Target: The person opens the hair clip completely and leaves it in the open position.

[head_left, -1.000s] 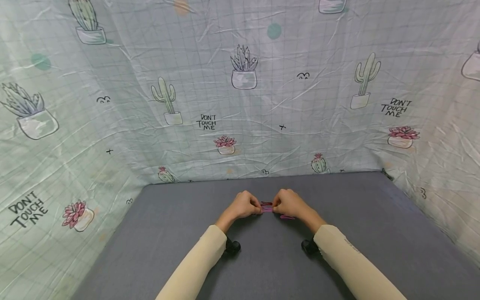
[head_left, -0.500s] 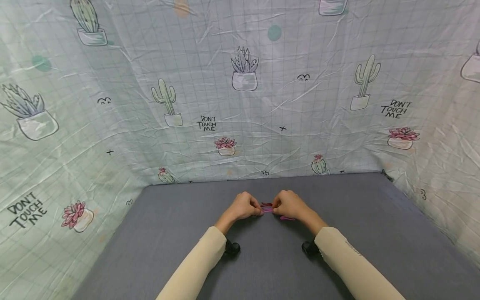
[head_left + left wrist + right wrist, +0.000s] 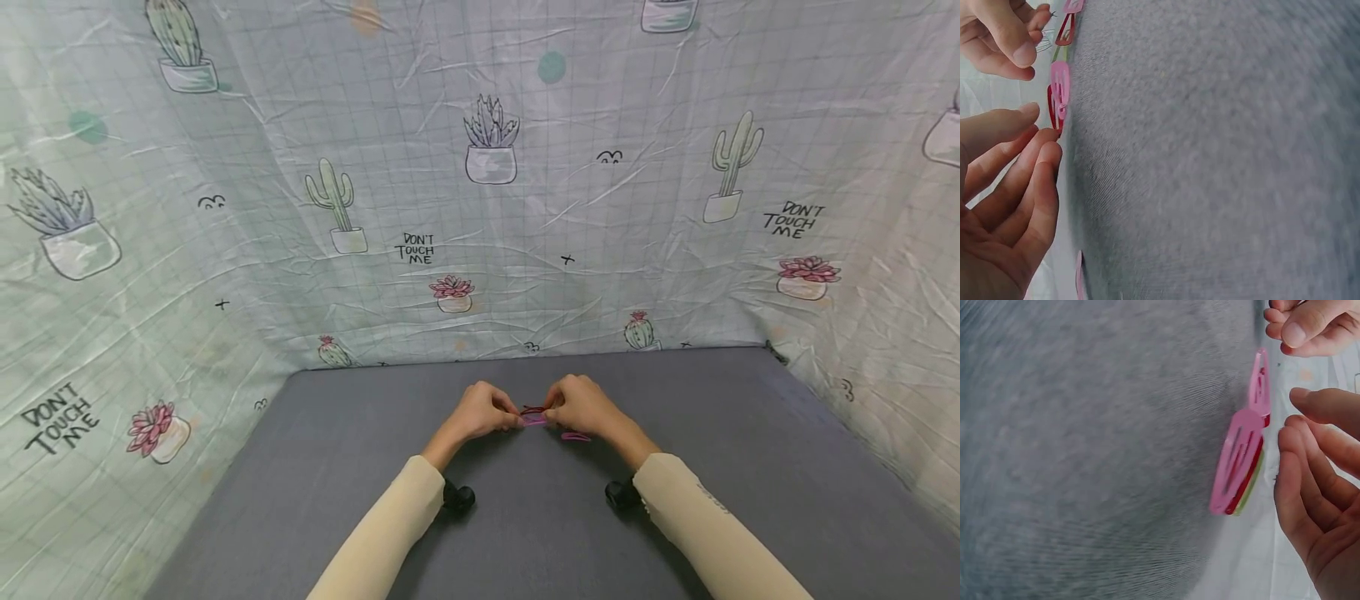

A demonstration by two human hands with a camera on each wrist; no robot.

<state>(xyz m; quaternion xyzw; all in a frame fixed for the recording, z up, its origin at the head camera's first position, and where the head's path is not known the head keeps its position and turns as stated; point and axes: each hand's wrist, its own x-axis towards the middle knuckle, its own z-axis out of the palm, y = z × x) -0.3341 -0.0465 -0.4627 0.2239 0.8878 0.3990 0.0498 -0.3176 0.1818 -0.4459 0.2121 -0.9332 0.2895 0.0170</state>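
Pink (image 3: 535, 422) and red (image 3: 533, 410) snap hair clips lie on the grey table between the two hands in the head view. My left hand (image 3: 483, 408) is at their left end, thumb apart from the fingers; in the left wrist view its fingertips (image 3: 1050, 140) are right at the end of a red clip (image 3: 1052, 109). At the other end, my right hand (image 3: 581, 407) has a gap between thumb and fingers in the right wrist view. Close by, a larger-looking pink clip (image 3: 1233, 462) overlaps a red one (image 3: 1248, 478) and a green one (image 3: 1251, 490).
Another pink clip (image 3: 575, 437) lies below the right hand in the head view. A pink edge (image 3: 1080, 278) shows low in the left wrist view. The grey table (image 3: 360, 467) meets a cactus-print cloth (image 3: 525, 208) at the back and sides.
The fingers of both hands have loosened from their pinch at the clips. My left hand has shifted slightly left, and more of the near pink clip shows below the right hand.
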